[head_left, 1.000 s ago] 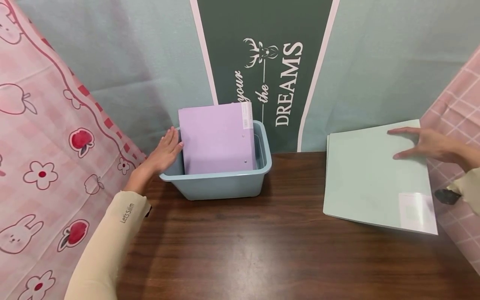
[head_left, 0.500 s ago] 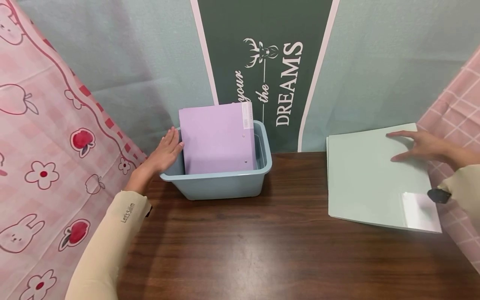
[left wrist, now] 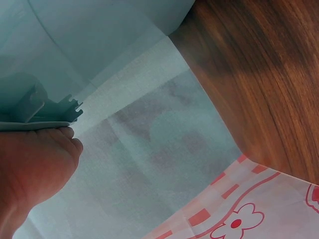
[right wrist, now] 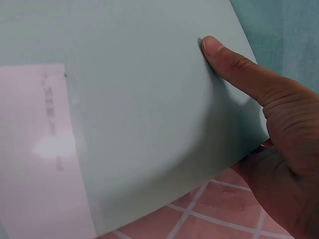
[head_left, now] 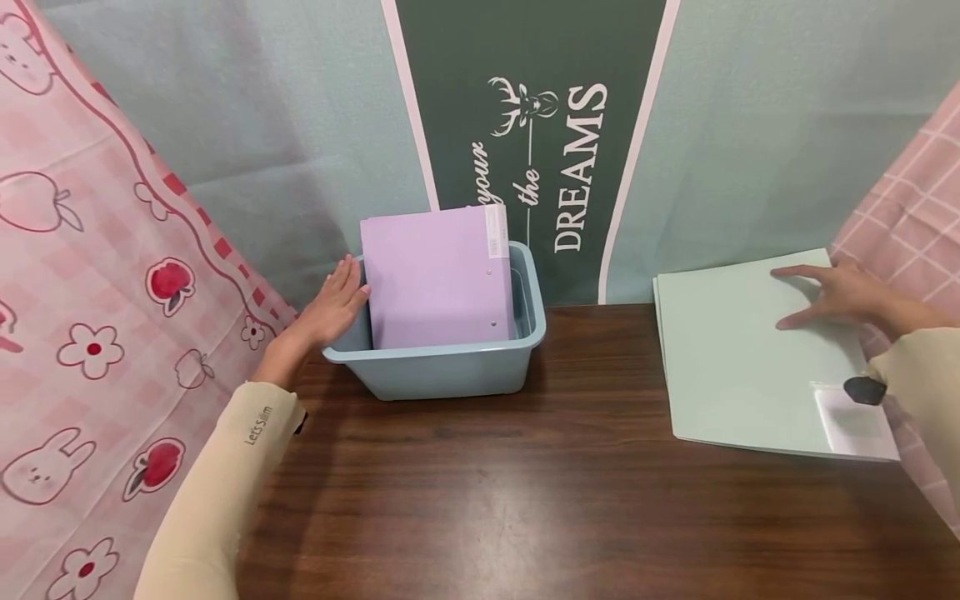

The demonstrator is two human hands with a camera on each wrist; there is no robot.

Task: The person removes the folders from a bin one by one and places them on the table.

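Note:
A pale green folder [head_left: 757, 358] is at the right, with a clear label pocket near its lower right corner. My right hand [head_left: 847, 296] grips its right edge; in the right wrist view the thumb [right wrist: 239, 67] presses on its face while the rest of the hand goes behind the edge. A light purple folder [head_left: 438, 275] stands leaning in a blue-grey plastic basin [head_left: 450, 375]. At the basin's left rim rests my left hand [head_left: 330, 308], fingers straight and beside the purple folder. In the left wrist view those fingers are mostly hidden behind the basin's edge.
The basin stands on a dark brown wooden table [head_left: 480, 492]. A printed grey-green cloth [head_left: 300, 125] hangs behind. Pink patterned cloth [head_left: 97, 292] borders the left, and pink checked cloth [head_left: 918, 200] the right.
The green folder has shifted slightly right and turned a little, its label pocket moving right. My right hand moved slightly left along with its grip. The left hand and basin look still.

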